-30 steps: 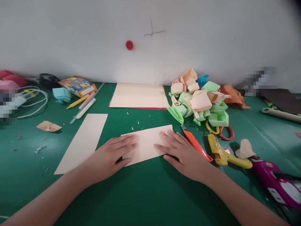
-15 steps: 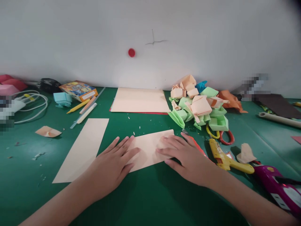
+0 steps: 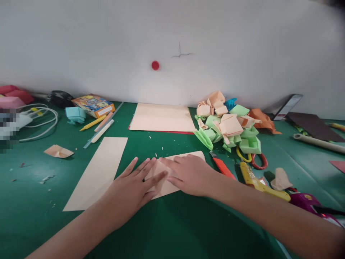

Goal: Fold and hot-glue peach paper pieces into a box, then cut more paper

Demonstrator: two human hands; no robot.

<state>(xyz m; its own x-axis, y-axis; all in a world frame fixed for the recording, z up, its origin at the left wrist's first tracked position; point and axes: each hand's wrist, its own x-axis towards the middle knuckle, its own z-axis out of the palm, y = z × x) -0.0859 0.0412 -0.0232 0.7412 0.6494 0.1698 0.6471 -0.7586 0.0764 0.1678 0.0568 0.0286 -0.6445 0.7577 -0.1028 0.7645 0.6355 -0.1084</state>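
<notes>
A strip of cream paper (image 3: 172, 187) lies on the green table in front of me, its far right corner slightly curled. My left hand (image 3: 138, 185) rests on its left end, fingers stretched out and spread. On the middle of the strip lies my right hand (image 3: 187, 173), palm down, with its fingers extended close to the left fingertips. Both hands press the paper and hide parts of it. Another cream paper strip (image 3: 98, 171) lies flat to the left, partly under my left forearm.
Behind lies a stack of paper sheets (image 3: 163, 118). At right are folded paper pieces (image 3: 229, 124), a red-handled cutter (image 3: 222, 166), scissors (image 3: 259, 161), a yellow glue gun (image 3: 253, 178) and a purple power strip (image 3: 303, 202). Pens (image 3: 102, 131) and a box (image 3: 93, 105) sit at left.
My right hand has slid left along the paper strip toward my left hand, uncovering its right end and the cutter. My left hand stays in place on the strip. The view has shifted slightly.
</notes>
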